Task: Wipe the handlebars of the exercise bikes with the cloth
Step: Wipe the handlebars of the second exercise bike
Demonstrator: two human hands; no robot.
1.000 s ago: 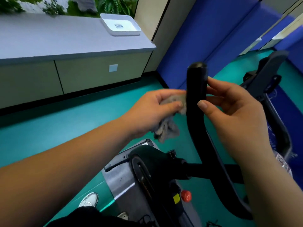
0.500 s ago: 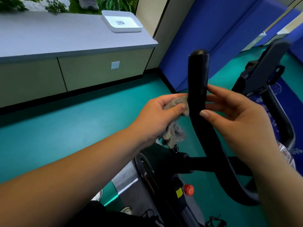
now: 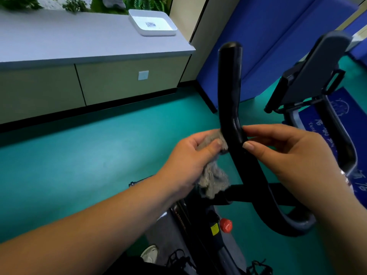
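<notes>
Two hands work on one black handlebar [image 3: 230, 92] of an exercise bike. The handlebar rises upright at centre frame, bends just above the hands, then runs down and curves right at the bottom. The left hand [image 3: 190, 157] grips a grey cloth [image 3: 213, 180], thumb and fingers curled round it, and presses the upper part of the cloth against the left side of the bar just below the bend. The loose end of the cloth hangs below the hand, beside the bar. The right hand [image 3: 294, 157] holds the bar from the right at the same height: thumb on the near face, fingers reaching behind it.

A red knob [image 3: 225, 225] sits on the bike frame below the hands. A dark holder [image 3: 315, 70] stands tilted to the right. A white tray [image 3: 153, 32] rests on the grey counter [image 3: 79, 42] at upper left. The floor [image 3: 79, 155] is teal.
</notes>
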